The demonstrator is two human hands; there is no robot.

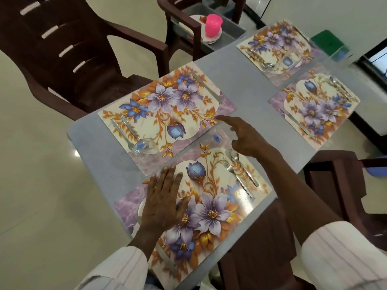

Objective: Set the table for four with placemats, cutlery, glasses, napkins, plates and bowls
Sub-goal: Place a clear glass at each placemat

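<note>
Left hand (165, 204) lay flat on the left part of the near placemat (211, 181), fingers straight and slightly spread, holding nothing. Right hand (247, 139) was at that mat's far corner, against a clear glass (219, 136). Its index finger was straight, pointing far-left, and the other fingers were curled. Couldn't tell whether they gripped the glass. Fork (235, 176) and spoon (234, 156) lay side by side on the mat's right side, knife (166, 261) near its left end. Far-left placemat (167, 105) had cutlery and a second glass (144, 146) on it. Both right-hand placemats (314, 109) carried cutlery too. Stacked plates (211, 38) with a pink cup (212, 26) on top sat in a grey bin (232, 36) on the far chair (178, 15).
</note>
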